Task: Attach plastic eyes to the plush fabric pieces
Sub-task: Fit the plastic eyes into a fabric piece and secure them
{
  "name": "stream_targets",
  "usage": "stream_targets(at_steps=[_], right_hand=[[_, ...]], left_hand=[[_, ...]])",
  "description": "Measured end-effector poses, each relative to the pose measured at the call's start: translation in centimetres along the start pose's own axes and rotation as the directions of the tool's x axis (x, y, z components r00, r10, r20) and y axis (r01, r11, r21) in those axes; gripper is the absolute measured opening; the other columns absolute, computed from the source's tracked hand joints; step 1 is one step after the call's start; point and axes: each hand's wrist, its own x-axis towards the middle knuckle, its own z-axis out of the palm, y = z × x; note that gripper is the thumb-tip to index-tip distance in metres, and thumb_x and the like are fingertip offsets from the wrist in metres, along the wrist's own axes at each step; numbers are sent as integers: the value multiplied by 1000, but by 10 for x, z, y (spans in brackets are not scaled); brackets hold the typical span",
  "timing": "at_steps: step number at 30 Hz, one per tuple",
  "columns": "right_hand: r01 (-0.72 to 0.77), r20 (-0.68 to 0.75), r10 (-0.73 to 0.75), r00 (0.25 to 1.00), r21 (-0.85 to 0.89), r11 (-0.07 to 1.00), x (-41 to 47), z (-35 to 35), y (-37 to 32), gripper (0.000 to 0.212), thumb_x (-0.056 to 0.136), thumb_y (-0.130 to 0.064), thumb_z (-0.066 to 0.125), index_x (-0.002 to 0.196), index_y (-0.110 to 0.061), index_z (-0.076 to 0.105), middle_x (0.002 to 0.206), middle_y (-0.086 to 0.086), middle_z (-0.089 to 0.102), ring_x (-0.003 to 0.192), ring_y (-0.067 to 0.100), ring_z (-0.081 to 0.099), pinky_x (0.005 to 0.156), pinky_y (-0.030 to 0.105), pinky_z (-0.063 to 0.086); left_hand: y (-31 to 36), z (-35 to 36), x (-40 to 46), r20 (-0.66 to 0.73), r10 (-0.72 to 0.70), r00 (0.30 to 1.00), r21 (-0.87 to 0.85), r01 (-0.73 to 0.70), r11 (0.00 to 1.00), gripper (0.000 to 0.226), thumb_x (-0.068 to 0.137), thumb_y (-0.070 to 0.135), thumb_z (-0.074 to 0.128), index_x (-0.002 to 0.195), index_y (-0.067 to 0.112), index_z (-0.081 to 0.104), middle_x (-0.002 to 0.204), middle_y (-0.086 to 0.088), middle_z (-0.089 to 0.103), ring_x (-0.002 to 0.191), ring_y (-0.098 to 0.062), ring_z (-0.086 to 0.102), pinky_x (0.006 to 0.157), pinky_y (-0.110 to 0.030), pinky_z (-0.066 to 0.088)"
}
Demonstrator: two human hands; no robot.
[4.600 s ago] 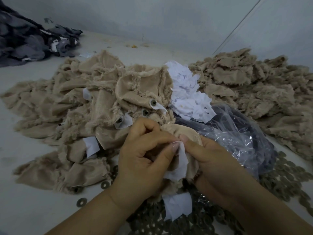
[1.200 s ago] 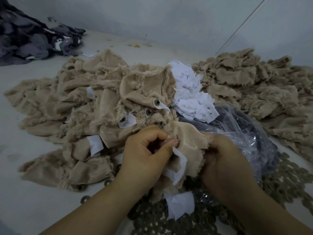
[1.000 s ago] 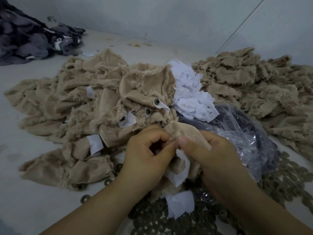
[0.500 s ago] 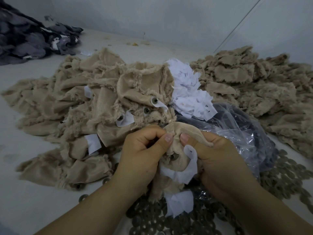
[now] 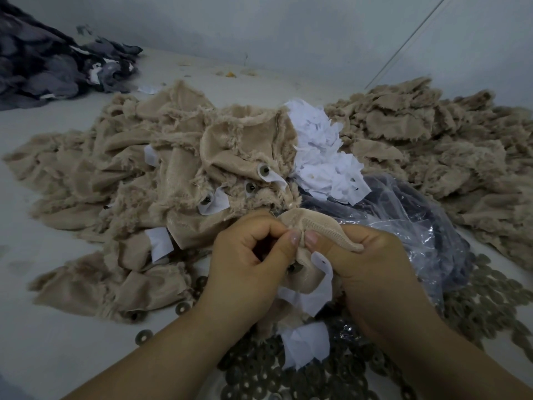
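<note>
- Nearest the person, dark washers lie loose in a heap on the table.
- Just above them, the left hand and right hand pinch one tan plush piece together, thumbs nearly touching; I judge its eye is being fastened.
- Beyond on the left, a pile of finished pieces shows fitted eyes.
- Farther right, another tan heap shows no eyes, likely waiting.

No legible text, label, brand, number or sign on any surface.
</note>
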Motion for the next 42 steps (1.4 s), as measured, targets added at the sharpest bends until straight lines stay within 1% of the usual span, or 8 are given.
stream_targets(at_steps=[9,16,20,24,27,36,39,42], right_hand=[[21,-37,-21,999,6,1000,2,-1,4,28,66,-34,78,82,-11,80,76,19,75,69,41,72,65,47,61],[22,-90,-21,996,6,1000,1,0,4,13,77,-22,79,81,-10,80,78,28,72,78,59,65,71,72,54],[14,-77,-12,997,25,1000,0,0,3,21,70,-26,78,81,-9,80,77,22,75,72,43,73,69,55,61],[35,-83,-36,996,-13,999,-1,0,2,11,81,-18,77,75,-8,79,71,28,71,67,51,68,58,61,59],[52,-60,-54,997,-36,998,-1,0,0,23,84,-13,74,62,-16,76,57,13,69,49,24,66,44,32,52],[-36,7,36,999,19,999,-1,-1,-1,23,65,-27,79,75,-7,78,74,22,74,68,39,73,61,43,62],[-41,15,40,999,60,997,-1,-1,-2,10,76,-14,78,70,-6,77,69,21,73,59,32,71,54,33,56],[6,-29,-5,1000,29,1000,0,-2,1,30,84,-4,73,55,-10,71,50,11,64,41,18,58,43,24,47]], left_hand=[[5,2,-1,12,52,999,91,-53,994,21,85,12,66,66,3,66,65,-8,58,61,-19,54,58,-34,47],[8,2,-1,30,37,999,92,-40,995,19,82,13,69,65,7,66,62,-4,59,58,-17,54,56,-32,48],[6,1,0,20,76,997,166,-78,983,15,80,11,70,67,7,64,66,-2,57,62,-14,53,57,-26,46],[6,0,0,26,283,959,382,-271,884,11,80,1,75,83,7,67,84,-2,57,78,-7,52,71,-14,41],[3,2,-2,74,342,937,374,-344,861,5,87,5,69,90,5,74,87,-2,60,81,-8,57,74,-15,43],[6,0,-1,-4,148,989,277,-141,950,13,78,6,75,84,17,76,80,7,70,77,-6,66,68,-19,53],[8,-1,-1,-12,78,997,190,-74,979,8,76,14,76,82,20,75,78,8,70,76,-9,66,66,-23,55],[10,0,-2,-3,98,995,187,-96,978,8,77,13,75,83,18,74,80,8,69,77,-10,66,66,-25,55]])
